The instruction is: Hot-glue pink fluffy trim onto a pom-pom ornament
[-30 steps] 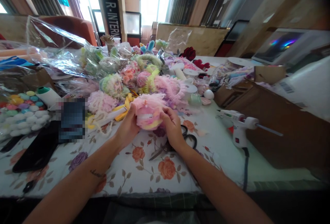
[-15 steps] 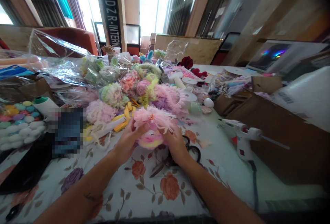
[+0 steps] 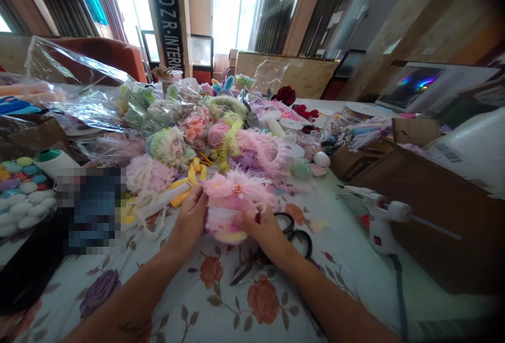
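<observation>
Between my two hands is a fluffy pink craft piece (image 3: 226, 211), with feathery trim and a small orange ornament on top and a pale yellow edge below. My left hand (image 3: 192, 214) grips its left side, fingers closed along the edge. On the right side my right hand (image 3: 262, 227) holds it, the thumb lying across the front. Black-handled scissors (image 3: 302, 243) lie on the flowered tablecloth (image 3: 221, 306), partly hidden under my right hand and wrist. Yellow ribbon (image 3: 192, 174) lies just beyond my left hand.
A heap of yarn pieces and plastic-wrapped trims (image 3: 213, 122) fills the table's far side. At right, a white glue gun (image 3: 376, 214) with its cord stands by a cardboard box (image 3: 426, 227). Pompoms (image 3: 26, 195) and a black item (image 3: 31, 264) lie at left.
The pink piece has turned, and its feathery top now faces me more. My left hand has shifted to its outer edge, and my right thumb has moved across its front.
</observation>
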`<state>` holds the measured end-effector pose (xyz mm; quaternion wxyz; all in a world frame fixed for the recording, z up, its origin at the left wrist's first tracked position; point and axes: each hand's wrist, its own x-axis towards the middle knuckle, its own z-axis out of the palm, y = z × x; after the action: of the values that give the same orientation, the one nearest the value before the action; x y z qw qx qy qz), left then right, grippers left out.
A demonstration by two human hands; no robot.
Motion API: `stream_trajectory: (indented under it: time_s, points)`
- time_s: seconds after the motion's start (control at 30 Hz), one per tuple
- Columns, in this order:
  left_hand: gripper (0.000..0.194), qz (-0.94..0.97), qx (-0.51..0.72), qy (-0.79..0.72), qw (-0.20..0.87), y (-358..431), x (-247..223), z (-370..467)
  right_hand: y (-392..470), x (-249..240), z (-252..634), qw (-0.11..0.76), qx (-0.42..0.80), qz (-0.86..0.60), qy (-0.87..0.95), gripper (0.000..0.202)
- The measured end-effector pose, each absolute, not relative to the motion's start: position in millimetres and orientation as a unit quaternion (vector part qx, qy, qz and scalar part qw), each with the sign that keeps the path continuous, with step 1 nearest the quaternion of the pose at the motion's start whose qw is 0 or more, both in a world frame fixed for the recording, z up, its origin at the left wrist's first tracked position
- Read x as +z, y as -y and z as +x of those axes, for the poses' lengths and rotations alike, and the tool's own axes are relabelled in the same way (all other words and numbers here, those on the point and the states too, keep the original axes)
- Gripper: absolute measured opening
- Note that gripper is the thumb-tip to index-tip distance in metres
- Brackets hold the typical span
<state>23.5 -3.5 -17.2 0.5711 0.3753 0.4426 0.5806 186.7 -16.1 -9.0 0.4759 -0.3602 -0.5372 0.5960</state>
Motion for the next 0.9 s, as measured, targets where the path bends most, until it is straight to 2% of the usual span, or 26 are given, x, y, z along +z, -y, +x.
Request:
stream_trajectory:
  time_s: [0.1,0.3,0.37,0.43,0.47,0.53,0.7,0.9]
  points:
    - [0.030,0.467,0.570,-0.482,0.474,-2.1,-18.0,17.2,15.6,-5.8,185.7,0.500,0.658,-0.334,0.452,0.030]
    - [0.030,0.432,0.610,-0.490,0.449,3.5,-6.1,16.2,9.8,-8.1,189.4,0.553,0.700,-0.284,0.352,0.036]
    - [0.028,0.497,0.638,-0.475,0.346,10.0,-5.9,17.1,9.0,-8.2,188.4,0.564,0.697,-0.285,0.338,0.037]
    - [0.021,0.634,0.637,-0.396,0.186,16.4,-8.1,18.3,8.5,-7.7,186.4,0.573,0.695,-0.287,0.325,0.040]
    - [0.026,0.713,0.606,-0.333,0.117,19.0,-9.6,19.2,8.3,-7.5,185.5,0.577,0.695,-0.287,0.319,0.040]
    - [0.046,0.807,0.539,-0.237,0.048,22.3,-12.4,21.8,7.8,-7.3,184.3,0.582,0.696,-0.282,0.313,0.036]
    - [0.065,0.819,0.527,-0.223,0.052,21.7,-16.3,26.8,7.2,-8.5,186.4,0.591,0.704,-0.277,0.281,0.033]
    - [0.067,0.812,0.533,-0.219,0.095,21.7,-19.5,22.7,6.6,-7.3,191.7,0.584,0.717,-0.269,0.269,0.036]
